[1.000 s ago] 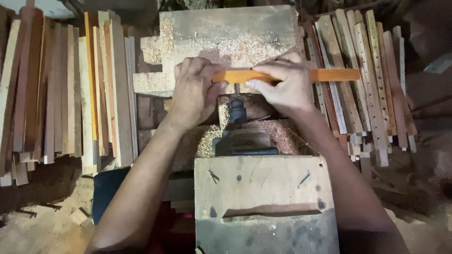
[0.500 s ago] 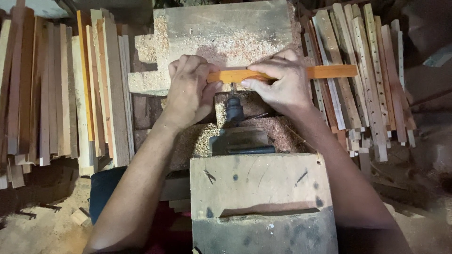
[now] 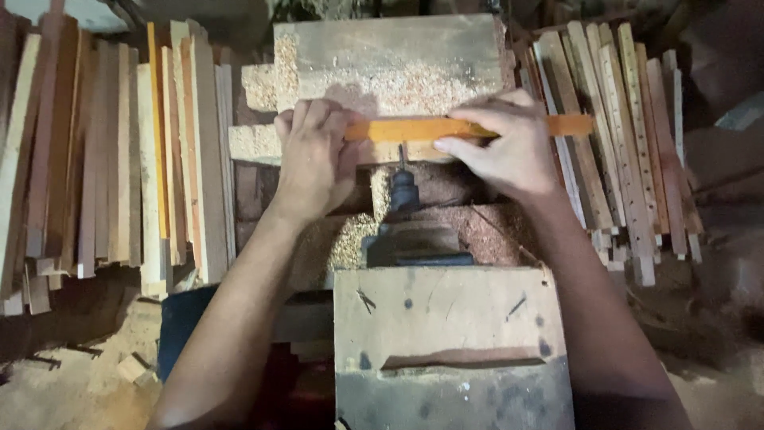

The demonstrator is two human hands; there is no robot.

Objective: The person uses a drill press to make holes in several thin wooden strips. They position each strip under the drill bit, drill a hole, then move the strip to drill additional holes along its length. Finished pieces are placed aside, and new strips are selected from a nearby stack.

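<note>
- The left hand (image 3: 317, 163) closes over one end of the orange strip (image 3: 414, 129); the right hand (image 3: 509, 147) pins the other end, fingers flat on top
- The strip lies crosswise on the sawdust-covered block (image 3: 390, 60), just above the drill bit (image 3: 403, 183)
- Since a second ago the strip has barely shifted; both hands stay clamped, so the hold looks steady
- Stacked wooden slats (image 3: 119, 159) flank both sides

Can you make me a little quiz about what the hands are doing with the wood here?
1. True or false: both hands press on the long orange wooden strip.
2. Which pile holds strips with rows of drilled holes: the left stack or the right stack?
3. What covers the grey wooden block behind the strip?

Key
1. True: left hand and right hand both rest on it.
2. The right stack.
3. Sawdust.
</note>
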